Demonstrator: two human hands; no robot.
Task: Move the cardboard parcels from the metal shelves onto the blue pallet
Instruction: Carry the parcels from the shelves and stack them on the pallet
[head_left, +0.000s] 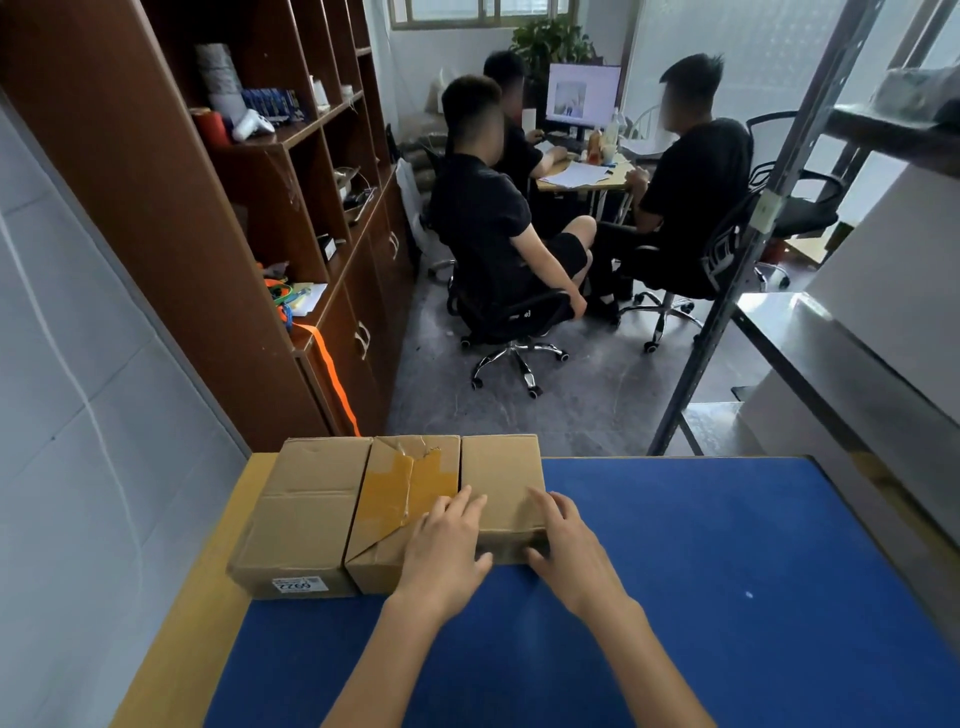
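Cardboard in plain brown: three parcels stand in a tight row, sides touching, at the far left of the flat blue pallet with its yellow edge. The left hand lies on the near top of the plain brown cardboard parcel at the right end of the row. Its fingers are straight and spread towards the seam with the neighbouring parcel, and its thumb is down by the front face. The right hand sits just right of it on the same parcel's near right corner, fingers laid loosely over the top, thumb against the front face. Neither hand is closed round anything. Directly left of the left hand is the middle cardboard parcel patched with yellow-brown tape. Past that is the larger cardboard parcel with a white printed label on its front. Far ahead and right of the right hand rises a grey perforated upright of the metal shelves. Ahead and left of the left hand stands a dark brown wooden cabinet with an orange strap hanging from it. Well beyond both hands, three people in black sit on swivel chairs before a lit monitor
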